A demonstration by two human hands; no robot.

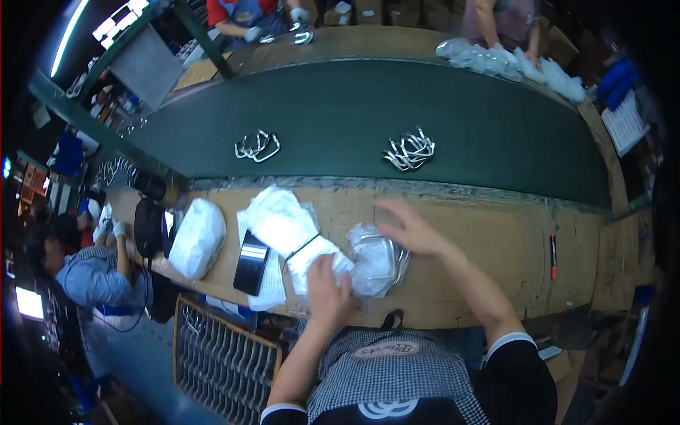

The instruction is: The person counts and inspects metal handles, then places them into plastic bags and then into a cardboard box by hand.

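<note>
In front of me lies a clear plastic bag (pixel 374 261) with bent metal pieces showing through it. My right hand (pixel 412 228) is over its upper right edge, fingers stretched out and apart. Just left of the bag, my left hand (pixel 328 294) is at the lower end of a stack of white plastic bags (pixel 283 219). Its thumb stands away from its fingers, and I see nothing gripped between them. A thin black band (pixel 302 246) crosses the stack.
A black phone (pixel 251 262) lies on paper sheets, beside a full white bag (pixel 197 239). A marker (pixel 553 255) is on the cardboard at right. Beyond, the green belt (pixel 326 106) bears two clusters of metal hooks (pixel 409 150). Co-workers stand across it and at left.
</note>
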